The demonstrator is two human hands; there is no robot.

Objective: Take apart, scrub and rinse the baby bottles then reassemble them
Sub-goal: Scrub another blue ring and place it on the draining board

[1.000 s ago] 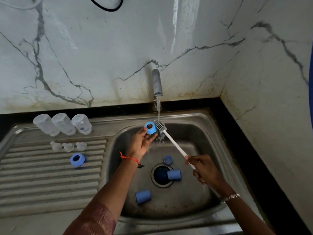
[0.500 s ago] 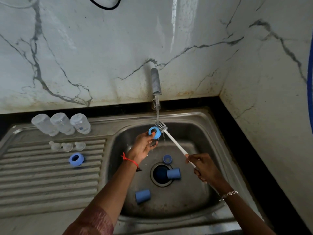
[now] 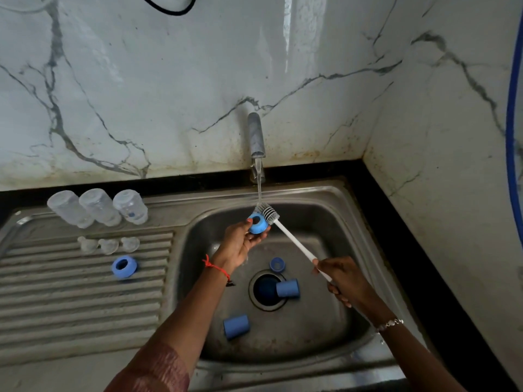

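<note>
- The steel sink (image 3: 311,190) in front of me is carrying everything: ribbed drainboard (image 3: 70,306) on my left, basin (image 3: 311,335) on my right.
- Three clear bottles (image 3: 99,206) are standing in a row along the drainboard's back.
- Three clear nipples (image 3: 109,246) are sitting just in front of them.
- A blue collar (image 3: 124,266) is resting on the ribs near the nipples.
- In the basin, a blue cap (image 3: 288,288) is lying on its side across the drain (image 3: 263,290) rim, a small blue ring (image 3: 277,264) is sitting just behind the drain, and a second blue cap (image 3: 236,326) is lying nearer me.
</note>
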